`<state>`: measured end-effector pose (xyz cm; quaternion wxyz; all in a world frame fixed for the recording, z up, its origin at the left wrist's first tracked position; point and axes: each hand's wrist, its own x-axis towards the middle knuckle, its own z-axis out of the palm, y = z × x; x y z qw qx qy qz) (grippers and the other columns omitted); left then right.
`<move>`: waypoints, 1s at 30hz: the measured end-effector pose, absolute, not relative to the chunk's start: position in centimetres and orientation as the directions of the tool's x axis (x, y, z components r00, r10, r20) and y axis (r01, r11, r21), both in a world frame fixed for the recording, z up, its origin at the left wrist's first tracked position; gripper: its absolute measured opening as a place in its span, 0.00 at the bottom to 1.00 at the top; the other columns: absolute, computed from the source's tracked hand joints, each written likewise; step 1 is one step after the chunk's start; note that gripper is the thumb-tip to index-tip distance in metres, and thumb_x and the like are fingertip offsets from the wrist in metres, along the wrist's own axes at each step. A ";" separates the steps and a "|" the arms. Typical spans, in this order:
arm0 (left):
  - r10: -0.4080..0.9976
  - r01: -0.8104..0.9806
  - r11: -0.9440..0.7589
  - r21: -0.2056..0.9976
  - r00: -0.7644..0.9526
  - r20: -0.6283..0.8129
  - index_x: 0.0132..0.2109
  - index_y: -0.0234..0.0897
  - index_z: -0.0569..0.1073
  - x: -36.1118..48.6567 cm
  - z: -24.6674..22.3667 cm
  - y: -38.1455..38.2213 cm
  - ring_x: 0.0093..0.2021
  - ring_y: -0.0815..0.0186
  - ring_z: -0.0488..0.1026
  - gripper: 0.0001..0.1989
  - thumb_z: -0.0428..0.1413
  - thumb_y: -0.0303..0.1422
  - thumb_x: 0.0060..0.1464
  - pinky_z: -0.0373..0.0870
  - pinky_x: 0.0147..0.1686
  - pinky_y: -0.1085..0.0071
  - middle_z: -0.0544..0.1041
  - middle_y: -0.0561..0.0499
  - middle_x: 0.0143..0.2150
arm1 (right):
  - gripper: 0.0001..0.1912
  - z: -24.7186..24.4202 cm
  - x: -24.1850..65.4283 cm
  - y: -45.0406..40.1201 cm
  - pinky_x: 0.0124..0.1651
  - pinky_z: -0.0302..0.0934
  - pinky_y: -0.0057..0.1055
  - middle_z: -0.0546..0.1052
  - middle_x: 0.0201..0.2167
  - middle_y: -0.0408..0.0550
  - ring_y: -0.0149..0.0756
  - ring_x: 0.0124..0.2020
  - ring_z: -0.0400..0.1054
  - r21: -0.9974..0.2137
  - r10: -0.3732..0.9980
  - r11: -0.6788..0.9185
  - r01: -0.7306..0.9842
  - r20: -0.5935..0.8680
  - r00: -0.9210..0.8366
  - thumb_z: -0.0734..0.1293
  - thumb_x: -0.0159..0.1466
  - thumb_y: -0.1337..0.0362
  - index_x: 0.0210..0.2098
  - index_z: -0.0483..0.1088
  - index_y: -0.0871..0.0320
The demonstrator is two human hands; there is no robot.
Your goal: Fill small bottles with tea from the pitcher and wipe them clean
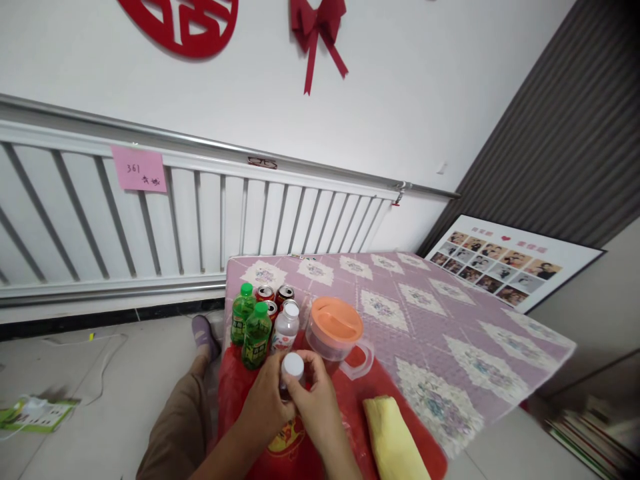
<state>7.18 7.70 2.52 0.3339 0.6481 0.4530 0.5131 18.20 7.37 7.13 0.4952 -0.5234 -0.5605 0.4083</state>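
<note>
Both my hands are wrapped round a small bottle with a white cap, upright above the red mat; most of its body is hidden by my fingers. My left hand grips it from the left, and my right hand closes on its right side, thumb near the cap. Just beyond stands another white-capped bottle with a printed label. To its left are two green drink bottles, with several drink cans behind. A clear pitcher with an orange lid stands to the right of the bottles.
A folded yellow cloth lies on the red mat at the front right. The mat overlaps a purple patterned tablecloth. Behind the table runs a white radiator. A photo board leans at the right.
</note>
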 end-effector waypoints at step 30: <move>0.940 0.286 -0.338 0.897 0.062 0.335 0.55 0.33 0.63 7.1 2.1 7.7 0.51 0.55 0.72 0.28 0.55 0.22 0.44 0.69 0.51 0.56 0.72 0.41 0.51 | 0.13 6.6 18.6 6.9 0.50 0.67 0.37 0.78 0.42 0.47 0.41 0.44 0.73 -0.983 0.990 0.141 0.113 0.140 -0.017 0.67 0.60 0.63 0.45 0.70 0.54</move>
